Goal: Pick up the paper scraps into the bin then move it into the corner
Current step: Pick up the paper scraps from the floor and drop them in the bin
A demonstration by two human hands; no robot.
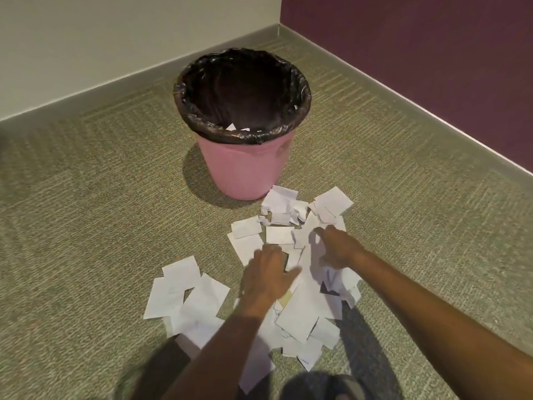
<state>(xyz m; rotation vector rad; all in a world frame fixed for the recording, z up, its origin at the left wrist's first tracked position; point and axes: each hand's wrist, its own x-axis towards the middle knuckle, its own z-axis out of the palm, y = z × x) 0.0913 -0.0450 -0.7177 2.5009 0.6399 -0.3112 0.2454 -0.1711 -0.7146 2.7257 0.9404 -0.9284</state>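
Observation:
A pink bin (245,171) with a black liner stands upright on the carpet, a few white scraps showing inside it. Several white paper scraps (184,287) lie scattered on the floor in front of the bin. My left hand (266,272) lies over the middle of the pile, fingers spread and fairly flat on the paper. My right hand (337,249) hovers over the right side of the pile with its fingers curved downward like a claw; nothing is clearly held in it. Both hands are slightly blurred.
The room corner (279,26) lies beyond the bin, where a cream wall on the left meets a dark purple wall on the right. Grey-green carpet (86,197) covers the floor. A dark shape (326,385) shows at the bottom edge.

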